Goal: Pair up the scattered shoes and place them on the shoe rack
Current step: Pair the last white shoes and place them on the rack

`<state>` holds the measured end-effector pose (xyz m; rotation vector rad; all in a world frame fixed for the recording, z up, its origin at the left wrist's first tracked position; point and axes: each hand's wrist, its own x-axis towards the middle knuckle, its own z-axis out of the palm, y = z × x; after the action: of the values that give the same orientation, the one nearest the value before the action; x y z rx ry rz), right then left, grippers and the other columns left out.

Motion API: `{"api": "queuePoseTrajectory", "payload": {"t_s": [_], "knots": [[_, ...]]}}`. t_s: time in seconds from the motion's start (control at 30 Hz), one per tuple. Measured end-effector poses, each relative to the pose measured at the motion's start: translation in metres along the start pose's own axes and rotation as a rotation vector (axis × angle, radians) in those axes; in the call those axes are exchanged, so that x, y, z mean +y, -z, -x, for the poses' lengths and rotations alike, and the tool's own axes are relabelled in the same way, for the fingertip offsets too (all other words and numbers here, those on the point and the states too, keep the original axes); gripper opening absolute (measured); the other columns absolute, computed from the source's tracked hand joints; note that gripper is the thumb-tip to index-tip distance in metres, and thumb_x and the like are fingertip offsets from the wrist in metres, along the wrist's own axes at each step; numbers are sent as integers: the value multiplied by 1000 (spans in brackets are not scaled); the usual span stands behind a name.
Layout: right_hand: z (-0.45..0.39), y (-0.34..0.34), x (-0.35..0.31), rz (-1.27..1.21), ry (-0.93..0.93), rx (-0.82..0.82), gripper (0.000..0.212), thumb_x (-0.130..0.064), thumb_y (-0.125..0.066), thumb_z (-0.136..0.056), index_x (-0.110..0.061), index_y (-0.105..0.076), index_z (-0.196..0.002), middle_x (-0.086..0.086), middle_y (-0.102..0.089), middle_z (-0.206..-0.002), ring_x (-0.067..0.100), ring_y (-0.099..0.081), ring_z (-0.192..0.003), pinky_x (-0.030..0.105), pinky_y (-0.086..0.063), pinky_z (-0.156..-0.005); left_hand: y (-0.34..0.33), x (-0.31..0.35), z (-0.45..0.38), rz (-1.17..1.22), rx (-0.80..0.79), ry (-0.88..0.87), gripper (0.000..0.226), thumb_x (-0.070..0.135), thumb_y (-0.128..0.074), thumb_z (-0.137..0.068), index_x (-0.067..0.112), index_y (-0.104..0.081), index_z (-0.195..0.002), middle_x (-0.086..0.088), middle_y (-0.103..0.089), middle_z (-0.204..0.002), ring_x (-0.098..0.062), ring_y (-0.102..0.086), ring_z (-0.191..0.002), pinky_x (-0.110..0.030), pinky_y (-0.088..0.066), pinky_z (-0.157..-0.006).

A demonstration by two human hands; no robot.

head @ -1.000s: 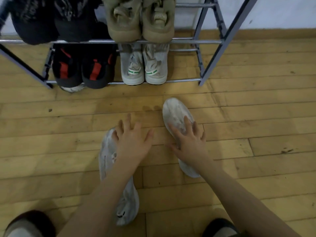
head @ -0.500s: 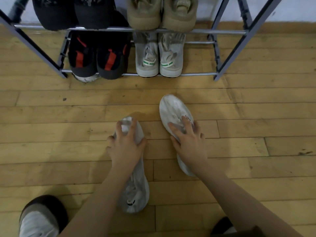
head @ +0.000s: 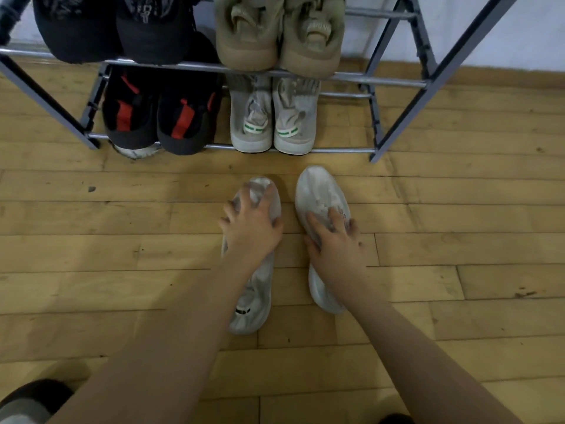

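Two bare forearms reach forward over the wooden floor. The left hand curls its fingers over the toe end of the left white sneaker, and the right hand grips the right white sneaker at midfoot; both shoes lie side by side, toes toward the metal shoe rack. On its lower shelf sit black-and-red shoes and grey sneakers; above, black shoes and tan sneakers.

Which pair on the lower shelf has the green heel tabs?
The light grey pair, on the right of the lower shelf of the rack. The black pair beside it has red strips instead.
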<state>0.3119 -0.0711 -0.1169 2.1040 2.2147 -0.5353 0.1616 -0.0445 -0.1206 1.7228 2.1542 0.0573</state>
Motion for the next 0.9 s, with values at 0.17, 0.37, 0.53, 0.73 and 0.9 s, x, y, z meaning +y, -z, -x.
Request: {"api": "queuePoseTrajectory", "payload": {"t_s": [0.17,0.37,0.53,0.73,0.9], "knots": [[4,3,3,79,18,-56,52,-56,-34,-92,-42,-22,-140,2,-5,-156,43,-11,-137,56,-28,-103,0,-15,38,92,43,36,78,57,-47,-83,51,8,-138,-9,1,-154,-48,-10,-135,-61,-21,-103],[46,-7,16,234,137,63,57,-58,-35,-89,-43,-19,-141,7,-5,-157,46,-16,-135,61,-21,-105,-19,-34,101,-79,24,-89,85,70,-44,-76,52,14,-137,-3,10,-154,-51,-9,-134,-67,-27,-97],[51,-15,28,73,71,-28,71,-70,-35,-81,-50,2,-139,5,2,-155,45,-23,-132,57,-42,-89,-28,-39,110,-57,3,-95,86,68,-48,-76,49,5,-140,-7,4,-154,-48,-34,-121,-54,-45,-85],[53,-20,23,73,119,18,61,-53,-42,-88,-49,-10,-141,15,-11,-154,45,-39,-118,50,-49,-79,-23,-37,111,-31,92,-167,68,42,-63,-75,35,-38,-138,-10,-31,-149,-46,-52,-92,-46,-51,-63],[57,-10,18,49,157,40,46,-40,-48,-91,-38,-40,-136,15,-26,-151,45,-43,-115,50,-49,-81,-16,-38,111,92,145,-186,54,32,-68,-76,28,-54,-128,-9,-45,-140,-45,-57,-94,-46,-54,-65]]}}
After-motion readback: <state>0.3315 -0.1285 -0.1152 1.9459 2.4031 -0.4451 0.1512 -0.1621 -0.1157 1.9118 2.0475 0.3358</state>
